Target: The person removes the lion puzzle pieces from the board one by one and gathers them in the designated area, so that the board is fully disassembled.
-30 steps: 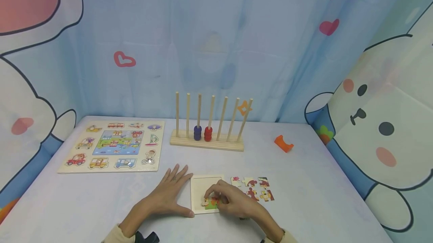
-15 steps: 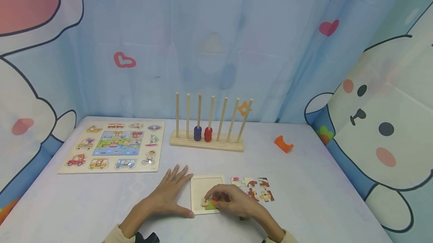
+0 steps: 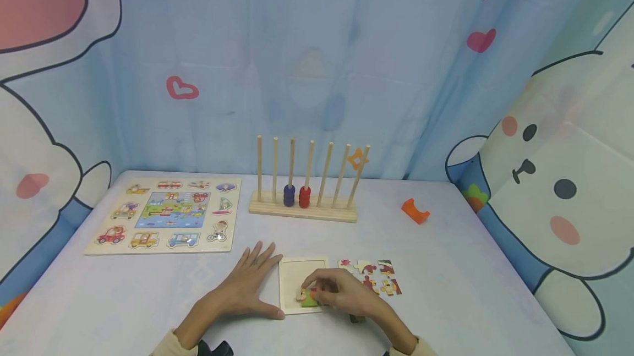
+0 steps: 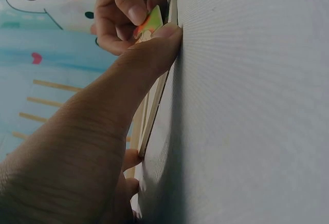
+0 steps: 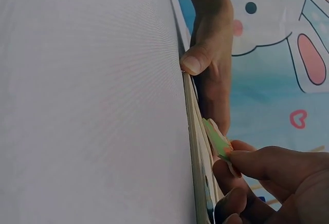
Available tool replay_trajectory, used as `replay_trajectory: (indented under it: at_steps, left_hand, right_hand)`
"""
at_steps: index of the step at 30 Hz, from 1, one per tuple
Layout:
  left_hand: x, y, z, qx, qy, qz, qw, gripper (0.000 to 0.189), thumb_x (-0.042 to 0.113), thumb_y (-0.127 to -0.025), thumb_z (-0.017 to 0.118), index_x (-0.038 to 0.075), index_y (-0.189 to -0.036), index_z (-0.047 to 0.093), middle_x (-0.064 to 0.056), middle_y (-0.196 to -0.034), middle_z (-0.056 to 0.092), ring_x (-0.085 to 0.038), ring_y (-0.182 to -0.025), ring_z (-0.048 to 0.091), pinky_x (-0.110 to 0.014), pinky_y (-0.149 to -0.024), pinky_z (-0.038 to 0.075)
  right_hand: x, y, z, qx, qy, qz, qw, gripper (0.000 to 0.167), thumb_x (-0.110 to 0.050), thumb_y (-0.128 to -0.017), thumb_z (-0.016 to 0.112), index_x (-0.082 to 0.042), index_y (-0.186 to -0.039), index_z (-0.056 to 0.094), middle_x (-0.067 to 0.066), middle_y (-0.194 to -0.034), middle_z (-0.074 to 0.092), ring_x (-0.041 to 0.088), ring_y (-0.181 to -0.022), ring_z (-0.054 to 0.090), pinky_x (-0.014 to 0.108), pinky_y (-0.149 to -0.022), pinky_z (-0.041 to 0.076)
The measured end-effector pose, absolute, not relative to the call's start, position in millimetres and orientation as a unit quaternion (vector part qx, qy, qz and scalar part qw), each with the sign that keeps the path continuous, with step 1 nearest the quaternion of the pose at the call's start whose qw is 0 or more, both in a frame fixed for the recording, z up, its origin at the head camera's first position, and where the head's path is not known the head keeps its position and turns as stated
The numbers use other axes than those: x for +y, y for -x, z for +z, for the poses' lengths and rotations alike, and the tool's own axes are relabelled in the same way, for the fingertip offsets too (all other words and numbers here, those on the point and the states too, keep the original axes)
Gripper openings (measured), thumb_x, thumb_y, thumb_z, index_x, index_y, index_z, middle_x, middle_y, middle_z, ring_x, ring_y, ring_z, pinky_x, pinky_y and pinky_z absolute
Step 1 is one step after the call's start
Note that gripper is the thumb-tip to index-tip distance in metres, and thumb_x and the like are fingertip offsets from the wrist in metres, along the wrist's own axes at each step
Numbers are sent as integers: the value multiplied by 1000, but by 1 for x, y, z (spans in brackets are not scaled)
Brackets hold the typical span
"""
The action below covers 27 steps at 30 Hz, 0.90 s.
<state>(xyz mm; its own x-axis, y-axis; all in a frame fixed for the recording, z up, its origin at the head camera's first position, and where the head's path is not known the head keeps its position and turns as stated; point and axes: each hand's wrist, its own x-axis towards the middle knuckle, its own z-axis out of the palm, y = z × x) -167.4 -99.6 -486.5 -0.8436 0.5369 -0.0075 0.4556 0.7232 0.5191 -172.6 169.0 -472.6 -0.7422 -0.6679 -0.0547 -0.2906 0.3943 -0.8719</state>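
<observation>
In the head view a small square wooden puzzle tray (image 3: pixel 291 274) lies near the front of the table. My left hand (image 3: pixel 250 285) is spread flat beside it, with thumb and index fingertip at its left edge. Over the tray's lower part, my right hand (image 3: pixel 342 291) pinches a green and orange puzzle piece (image 3: pixel 308 299) between thumb and fingers. The right wrist view shows this piece (image 5: pixel 217 139) tilted up, its lower edge close to the tray. Another coloured piece (image 5: pixel 208 190) lies in the tray there, partly behind my fingers.
Several loose puzzle pieces (image 3: pixel 387 276) lie right of the tray, and a dark green one (image 3: pixel 356 318) is by my right wrist. Farther back stand a wooden peg rack (image 3: pixel 302 212) with blue and red beads, a vehicle puzzle board (image 3: pixel 185 215) and an orange curved block (image 3: pixel 415 211).
My right hand has shifted slightly right, its fingers spreading a little, and the pinched piece has moved slightly with it. The dark green piece shows more. My left hand stays still.
</observation>
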Motion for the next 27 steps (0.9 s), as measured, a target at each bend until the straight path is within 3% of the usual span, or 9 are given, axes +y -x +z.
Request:
replay_trajectory:
  at_steps: [16,27]
  left_hand:
    - [-100,168,-487,926,-267,256,81,112,73,-63,70,12,-149,33,-12,-160,17,-37,-147,3,-56,-118,3]
    - [-99,168,-487,923,-273,259,78,112,73,-63,71,12,-149,33,-12,-160,17,-38,-147,2,-57,-118,2]
  right_hand:
    - [175,175,-470,810,285,-478,184,15,-18,-94,62,-16,-107,68,-2,-78,59,3,-62,49,16,-53,43]
    - [208,179,-464,804,247,-510,181,20,-17,-94,62,-12,-112,67,5,-82,60,11,-63,53,26,-53,50]
